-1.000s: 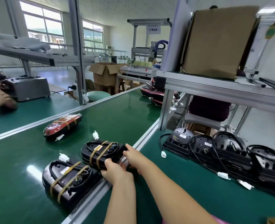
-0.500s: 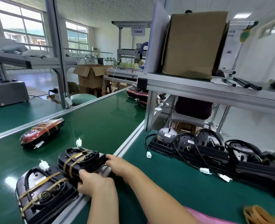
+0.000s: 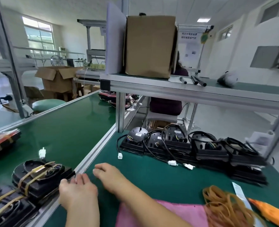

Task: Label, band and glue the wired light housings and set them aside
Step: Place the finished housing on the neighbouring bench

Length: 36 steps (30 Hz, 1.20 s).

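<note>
A black light housing (image 3: 42, 177) bound with two tan rubber bands lies on the green conveyor belt (image 3: 66, 133) at lower left, its white plug (image 3: 42, 152) behind it. My left hand (image 3: 77, 192) sits right beside its near corner with fingers loosely bent, holding nothing I can see. My right hand (image 3: 110, 176) hovers over the green bench mat, empty, fingers relaxed. A second banded housing (image 3: 5, 208) lies nearer me. A row of unbanded wired housings (image 3: 192, 145) stands on the bench at right. A heap of rubber bands (image 3: 224, 205) lies at lower right.
A red-lensed banded housing (image 3: 2, 141) rests further left on the belt. An aluminium rail (image 3: 92, 154) divides belt from bench. A shelf (image 3: 184, 92) carries a cardboard box (image 3: 149, 46). An orange item (image 3: 270, 212) and pink cloth (image 3: 176, 215) lie near me. A person sits behind the shelf.
Both hands have come off the banded housing, which stays on the belt. My right hand has drawn back over the bench mat, and my view has swung right, revealing the rubber bands.
</note>
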Each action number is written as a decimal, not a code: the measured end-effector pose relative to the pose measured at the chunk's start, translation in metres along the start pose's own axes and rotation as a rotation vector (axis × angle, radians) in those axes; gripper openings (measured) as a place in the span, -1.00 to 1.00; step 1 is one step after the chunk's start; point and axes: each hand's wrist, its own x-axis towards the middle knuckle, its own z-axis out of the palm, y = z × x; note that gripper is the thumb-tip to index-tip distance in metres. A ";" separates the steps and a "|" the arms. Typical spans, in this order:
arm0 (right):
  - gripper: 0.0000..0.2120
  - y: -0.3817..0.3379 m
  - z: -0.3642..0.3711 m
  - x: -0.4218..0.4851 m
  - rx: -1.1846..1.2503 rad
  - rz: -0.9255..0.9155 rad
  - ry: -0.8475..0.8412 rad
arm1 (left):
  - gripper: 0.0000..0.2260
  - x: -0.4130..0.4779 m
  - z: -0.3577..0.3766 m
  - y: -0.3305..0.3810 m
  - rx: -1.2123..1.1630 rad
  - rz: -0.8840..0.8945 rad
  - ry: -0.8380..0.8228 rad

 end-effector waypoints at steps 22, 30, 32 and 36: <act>-0.53 0.110 -0.262 -0.038 -1.434 0.113 0.630 | -0.84 -0.065 -0.045 -0.164 0.554 -0.412 -0.107; -0.17 0.128 -0.259 -0.008 -1.336 0.083 0.656 | -0.83 -0.056 -0.048 -0.160 0.580 -0.417 -0.113; -0.20 0.130 -0.257 -0.004 -1.348 0.059 0.620 | -0.83 -0.055 -0.049 -0.162 0.585 -0.424 -0.108; -0.42 0.124 -0.259 -0.003 -1.369 -0.010 0.642 | -0.85 -0.050 -0.053 -0.162 0.624 -0.440 -0.123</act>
